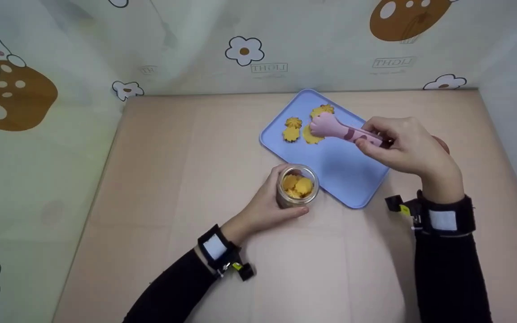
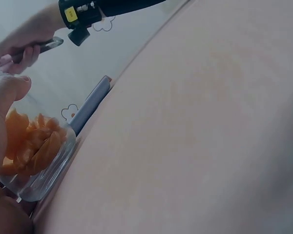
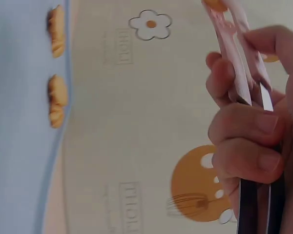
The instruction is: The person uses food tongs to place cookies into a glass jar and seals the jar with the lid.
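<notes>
At the pale table's (image 1: 186,179) far edge lies a smooth blue rectangular tray (image 1: 343,175). Beside the tray's near-left edge, the left hand (image 1: 265,206) curls round a clear cylindrical jar (image 1: 316,186); over the tray, the right hand (image 1: 409,146) grips pink paw-tipped tongs (image 1: 346,131) around a golden cookie (image 3: 216,5).

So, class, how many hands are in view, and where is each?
2: the left hand curls round the glass jar of yellow cookies, and the right hand grips the pink tongs above the blue tray.
</notes>
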